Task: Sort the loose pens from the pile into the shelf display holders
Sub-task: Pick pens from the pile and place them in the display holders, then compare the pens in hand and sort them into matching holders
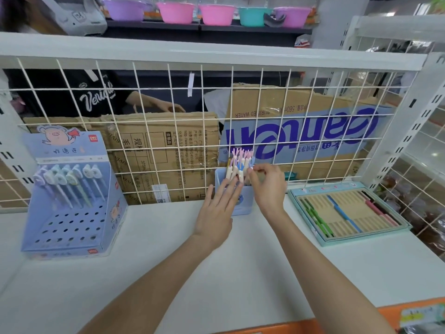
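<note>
Both forearms are stretched far: left hand (218, 210) is laid flat-fingered against the blue cup (237, 189); right hand (268, 184) pinches light, stiff bunny pens (240, 162), probably best gripped mid-barrel.

A: Backdrop?
B: White shelf (240, 261), white wire grid panel (168, 97) at its back, white slotted uprights (423, 121) on the right.
A: Behind the grid?
B: Flattened cardboard boxes (168, 150), one with blue print. A person in a black shirt (72, 92) beyond them.
A: Higher up?
B: Dark shelf with plastic basins (175, 12): purple, pink, teal. Lighting even, indoor.
</note>
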Motion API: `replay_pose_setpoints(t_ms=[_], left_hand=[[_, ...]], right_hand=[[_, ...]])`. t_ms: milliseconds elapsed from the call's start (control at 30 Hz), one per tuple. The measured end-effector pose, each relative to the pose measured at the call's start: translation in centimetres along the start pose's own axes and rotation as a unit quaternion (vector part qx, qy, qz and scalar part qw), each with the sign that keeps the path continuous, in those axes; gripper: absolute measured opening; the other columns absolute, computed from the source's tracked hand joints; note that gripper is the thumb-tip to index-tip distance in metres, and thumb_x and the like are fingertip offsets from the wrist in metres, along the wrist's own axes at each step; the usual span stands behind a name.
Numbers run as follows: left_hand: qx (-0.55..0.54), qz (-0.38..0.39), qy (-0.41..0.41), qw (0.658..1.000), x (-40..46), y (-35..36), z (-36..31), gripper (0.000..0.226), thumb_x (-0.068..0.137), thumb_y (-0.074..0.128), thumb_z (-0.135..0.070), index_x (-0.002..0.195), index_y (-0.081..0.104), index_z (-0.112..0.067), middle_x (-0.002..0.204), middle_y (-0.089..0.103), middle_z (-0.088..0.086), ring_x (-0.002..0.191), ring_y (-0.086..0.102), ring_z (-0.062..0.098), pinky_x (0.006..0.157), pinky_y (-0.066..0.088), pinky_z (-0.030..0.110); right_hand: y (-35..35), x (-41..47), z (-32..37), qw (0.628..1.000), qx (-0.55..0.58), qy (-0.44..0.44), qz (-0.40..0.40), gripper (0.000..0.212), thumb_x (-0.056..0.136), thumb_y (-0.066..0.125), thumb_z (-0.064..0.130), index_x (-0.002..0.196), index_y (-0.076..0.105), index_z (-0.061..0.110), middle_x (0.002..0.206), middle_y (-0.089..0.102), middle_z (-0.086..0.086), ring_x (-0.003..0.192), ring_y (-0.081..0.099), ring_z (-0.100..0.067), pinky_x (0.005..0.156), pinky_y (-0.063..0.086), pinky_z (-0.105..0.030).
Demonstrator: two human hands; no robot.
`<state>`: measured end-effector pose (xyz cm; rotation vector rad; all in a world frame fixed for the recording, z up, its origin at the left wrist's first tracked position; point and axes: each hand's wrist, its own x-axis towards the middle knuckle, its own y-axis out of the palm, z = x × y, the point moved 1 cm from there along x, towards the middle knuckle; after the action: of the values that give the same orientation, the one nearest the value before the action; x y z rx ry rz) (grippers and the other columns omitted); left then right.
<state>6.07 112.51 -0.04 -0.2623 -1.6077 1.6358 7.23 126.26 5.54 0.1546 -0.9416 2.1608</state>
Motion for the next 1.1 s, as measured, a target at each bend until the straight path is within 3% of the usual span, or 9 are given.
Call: replay_pose_setpoints(t_ms=[67, 133, 267, 367, 533, 667, 767, 933, 1100], left_hand=[[-0.026, -0.020, 0.005, 0.999, -1.1, -0.1, 0.1, 0.099, 0.061, 0.078, -0.028, 0.145, 0.030, -0.008, 0.152, 0.028, 0.008, 0.139, 0.022, 0.026, 0.110, 0.027, 0.047], [-0.053, -0.044, 0.020, 0.997, -2.6, -0.7, 0.6, 0.085, 0.065, 0.075, -0.026, 0.140, 0.041, -0.007, 0.146, 0.040, 0.010, 0.135, 0.035, 0.025, 0.106, 0.032, 0.047], [-0.184, -0.082, -0.001, 0.979, -6.5, -2.6, 4.2, 0.043, 0.083, 0.048, -0.017, 0.125, 0.059, -0.014, 0.110, 0.069, -0.001, 0.101, 0.064, 0.010, 0.102, 0.036, 0.041], [-0.188, -0.111, -0.045, 0.975, -10.3, -3.5, 8.9, 0.041, 0.086, 0.037, -0.022, 0.117, 0.064, -0.018, 0.099, 0.071, -0.005, 0.089, 0.066, 0.009, 0.095, 0.044, 0.041], [-0.153, -0.155, -0.158, 0.963, -18.6, -5.5, 17.8, 0.034, 0.084, 0.044, -0.019, 0.105, 0.069, -0.013, 0.101, 0.071, 0.003, 0.086, 0.068, 0.023, 0.083, 0.051, 0.038], [-0.065, -0.169, -0.220, 0.958, -27.9, -7.2, 24.3, 0.040, 0.081, 0.041, -0.025, 0.110, 0.066, -0.014, 0.109, 0.067, 0.006, 0.097, 0.060, 0.021, 0.090, 0.039, 0.036], [0.010, -0.124, -0.265, 0.956, -34.9, -9.2, 28.2, 0.043, 0.080, 0.038, -0.029, 0.108, 0.069, -0.018, 0.109, 0.068, 0.004, 0.093, 0.065, 0.021, 0.084, 0.052, 0.039], [0.075, -0.058, -0.350, 0.932, -45.4, -12.3, 33.9, 0.044, 0.081, 0.037, -0.033, 0.106, 0.071, -0.017, 0.107, 0.069, 0.006, 0.092, 0.068, 0.023, 0.081, 0.053, 0.046], [0.076, -0.047, -0.435, 0.896, -53.6, -14.8, 37.9, 0.032, 0.077, 0.065, -0.023, 0.107, 0.069, -0.015, 0.107, 0.069, 0.007, 0.091, 0.068, 0.025, 0.075, 0.054, 0.042]], right_hand=[[-0.4, -0.3, 0.2, 1.000, -0.001, -0.006, 0.005, 0.027, 0.091, 0.059, 0.030, 0.111, 0.065, 0.013, 0.114, 0.061, -0.007, 0.108, 0.052, -0.025, 0.091, 0.038, -0.039], [-0.9, -1.2, 0.5, 1.000, 0.010, -0.020, -0.008, 0.027, 0.091, 0.058, 0.025, 0.115, 0.062, 0.011, 0.116, 0.059, -0.009, 0.109, 0.053, -0.026, 0.093, 0.041, -0.044], [-1.1, -5.1, 3.2, 0.995, 0.017, -0.094, -0.036, 0.029, 0.091, 0.058, 0.016, 0.119, 0.058, 0.010, 0.118, 0.059, -0.009, 0.110, 0.053, -0.026, 0.091, 0.044, -0.042], [0.6, -9.4, 7.0, 0.981, -0.005, -0.193, -0.003, 0.035, 0.084, 0.066, 0.009, 0.119, 0.060, 0.009, 0.123, 0.059, -0.009, 0.116, 0.052, -0.027, 0.093, 0.044, -0.043], [6.9, -17.4, 14.0, 0.938, -0.101, -0.323, 0.067, 0.045, 0.066, 0.082, 0.010, 0.107, 0.065, 0.008, 0.115, 0.064, -0.013, 0.107, 0.061, -0.036, 0.086, 0.049, -0.049], [13.0, -25.3, 19.8, 0.905, -0.154, -0.364, 0.158, 0.060, 0.050, 0.091, 0.023, 0.105, 0.068, 0.013, 0.113, 0.066, -0.013, 0.103, 0.064, -0.037, 0.078, 0.053, -0.049], [17.1, -31.2, 24.2, 0.876, -0.175, -0.393, 0.217, 0.062, 0.046, 0.092, 0.027, 0.103, 0.070, 0.015, 0.111, 0.067, -0.013, 0.099, 0.066, -0.036, 0.075, 0.054, -0.049], [22.4, -39.7, 31.8, 0.836, -0.148, -0.458, 0.263, 0.062, 0.048, 0.091, 0.027, 0.105, 0.069, 0.015, 0.109, 0.068, -0.011, 0.094, 0.067, -0.035, 0.074, 0.055, -0.045], [25.8, -46.4, 38.1, 0.808, -0.105, -0.491, 0.308, 0.060, 0.047, 0.092, 0.028, 0.101, 0.071, 0.014, 0.104, 0.070, -0.010, 0.089, 0.068, -0.033, 0.070, 0.055, -0.042]])
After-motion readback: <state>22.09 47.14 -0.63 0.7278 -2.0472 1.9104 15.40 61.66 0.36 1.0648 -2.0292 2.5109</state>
